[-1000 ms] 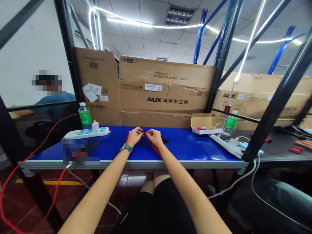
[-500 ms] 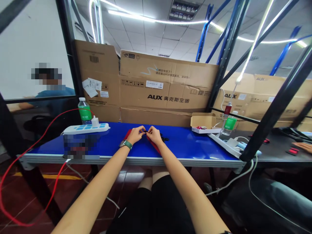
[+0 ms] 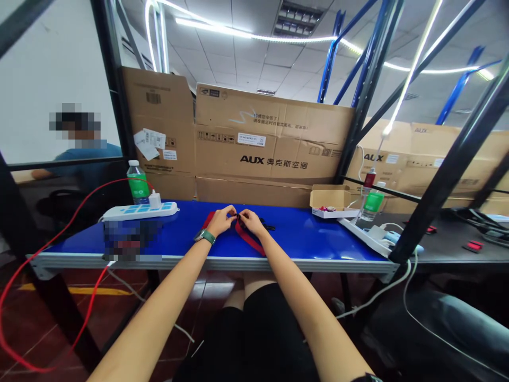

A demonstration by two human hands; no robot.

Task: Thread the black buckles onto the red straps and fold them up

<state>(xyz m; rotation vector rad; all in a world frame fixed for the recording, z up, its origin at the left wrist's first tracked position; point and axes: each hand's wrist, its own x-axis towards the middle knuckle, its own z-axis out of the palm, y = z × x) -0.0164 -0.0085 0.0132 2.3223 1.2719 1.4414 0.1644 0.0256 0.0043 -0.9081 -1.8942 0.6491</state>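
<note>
both grips are pressed together at the middle of the blue surface [image 3: 310, 233]. the left hand [image 3: 220, 220] and the right hand [image 3: 251, 222] nearly meet there, each pinching with thumb and fingertips at a small black piece [image 3: 238, 216], too small and too covered to tell whether it is a clip or a buckle. a red strap [image 3: 248, 240] comes out of that pinch: one length runs under the left hand, the other slants down to the right toward the front edge of the surface. a short black end [image 3: 269, 227] sticks out just beyond the right hand.

as things lie, the strap's lengths are gathered at the black piece, but the join is hidden by the fingers, so how far it is done cannot be seen. the strap is in the hands, not set aside.

both forearms rise from the bottom corners of the frame and converge, wrists turned inward, a watch [image 3: 205, 237] on the left wrist.

further out, a white power strip [image 3: 139, 211] and a green-labelled bottle [image 3: 138, 183] stand toward the left, with a red cable [image 3: 59, 233] trailing to the lower left. an open small carton [image 3: 332, 201] sits toward the right, and large cardboard boxes [image 3: 270, 143] line the back.
</note>
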